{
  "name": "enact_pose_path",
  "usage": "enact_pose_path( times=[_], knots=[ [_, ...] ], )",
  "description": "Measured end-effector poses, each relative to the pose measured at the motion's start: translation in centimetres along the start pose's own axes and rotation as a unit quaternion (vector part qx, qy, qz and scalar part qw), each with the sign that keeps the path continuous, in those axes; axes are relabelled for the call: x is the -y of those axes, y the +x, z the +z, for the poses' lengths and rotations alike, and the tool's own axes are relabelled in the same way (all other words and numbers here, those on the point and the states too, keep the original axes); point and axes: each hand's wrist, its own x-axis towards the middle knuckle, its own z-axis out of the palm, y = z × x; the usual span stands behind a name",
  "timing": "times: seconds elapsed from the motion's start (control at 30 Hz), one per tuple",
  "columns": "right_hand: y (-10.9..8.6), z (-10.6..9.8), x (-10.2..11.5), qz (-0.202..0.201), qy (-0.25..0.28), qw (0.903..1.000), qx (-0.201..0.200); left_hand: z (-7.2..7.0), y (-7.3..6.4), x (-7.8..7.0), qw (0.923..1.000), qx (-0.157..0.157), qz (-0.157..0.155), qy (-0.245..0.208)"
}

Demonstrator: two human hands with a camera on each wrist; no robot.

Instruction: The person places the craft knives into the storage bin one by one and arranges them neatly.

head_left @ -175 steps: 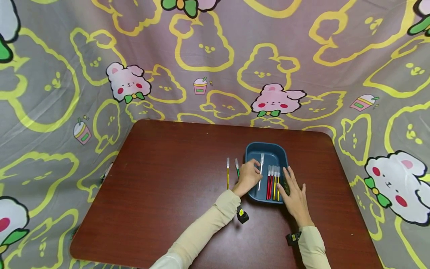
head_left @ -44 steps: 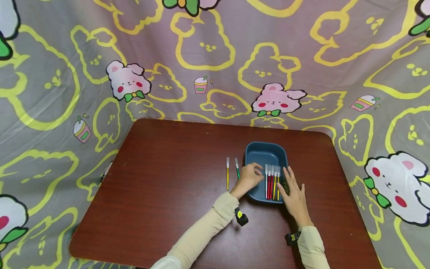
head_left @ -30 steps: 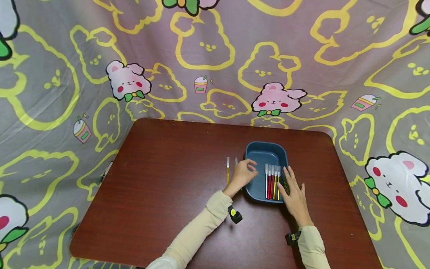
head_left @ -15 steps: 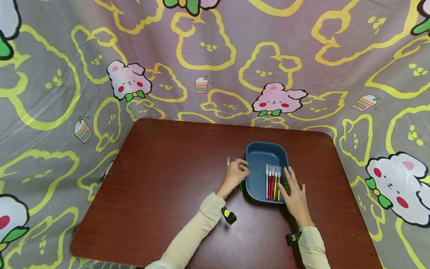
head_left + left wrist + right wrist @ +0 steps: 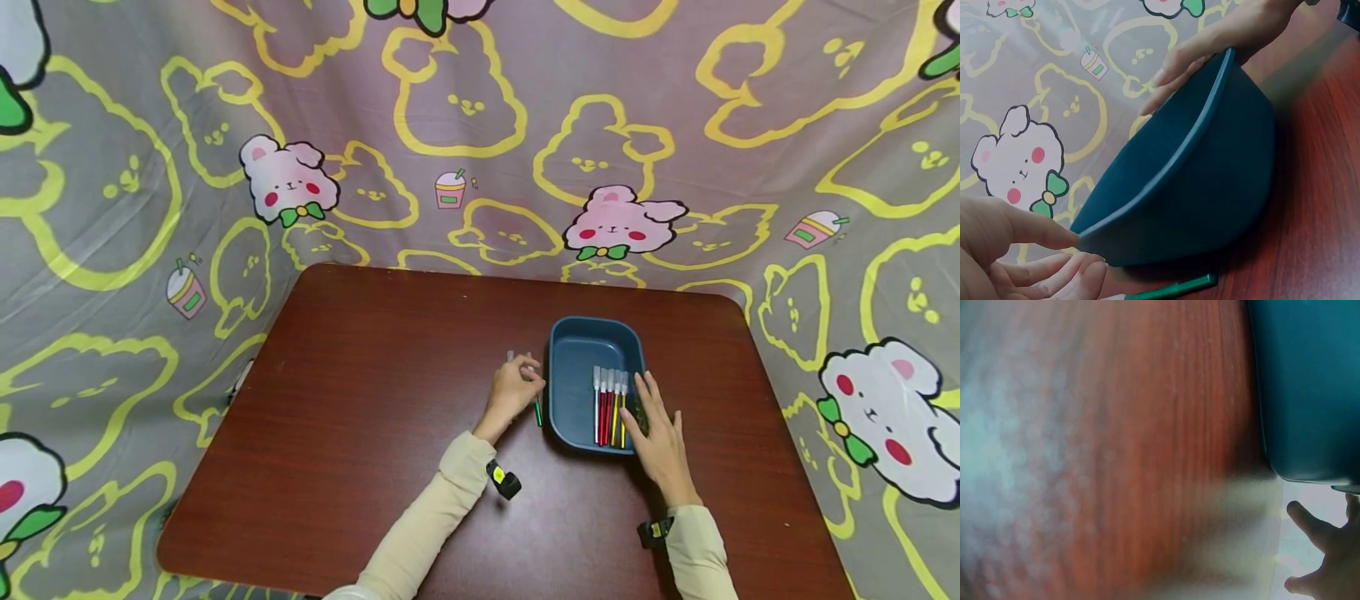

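Note:
My left hand (image 5: 514, 390) hovers by the left side of a blue box (image 5: 561, 433), fingers loosely bent over the capped end of a slim green pen-like tool (image 5: 538, 412). In the left wrist view that tool lies on the table, its near end partly behind the fingertips; no grip on it shows. A clear cap (image 5: 510, 356) of a yellow tool peeks out past the hand, the rest being hidden. Several similar capped tools (image 5: 609, 417), silver, red and yellow, lie side by side in the box's right half. My right hand (image 5: 663, 446) rests at the right rim, fingers extended.
A reddish-brown table (image 5: 360, 433) carries everything. Patterned cloth (image 5: 465, 100) hangs behind and along both sides. The box's left half and far end show bare floor. A black wrist strap (image 5: 504, 479) sits on each forearm.
Since the first frame, the silver tool has shifted right to join the row in the box. My left hand then left the box, moving left to the green tool. My right hand has stayed put.

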Motion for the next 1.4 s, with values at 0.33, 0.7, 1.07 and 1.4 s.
enact_pose_path(
  times=[0.33,0.7,1.07,1.4],
  knots=[
    [0.0,0.0,0.0,0.002,-0.002,1.0,0.003,-0.6,-0.1,1.6,0.9994,-0.016,-0.022,0.021],
    [0.0,0.0,-0.1,0.0,0.002,1.0,0.0,-1.0,-0.1,2.8,0.9961,-0.048,-0.03,0.067],
    [0.1,0.0,-0.1,-0.001,0.004,1.0,0.001,-1.4,0.0,3.8,0.9917,-0.076,-0.048,0.092],
    [0.1,0.1,-0.3,-0.007,0.009,0.9999,-0.005,-1.0,0.0,4.4,0.9892,-0.089,-0.063,0.098]
  ],
)
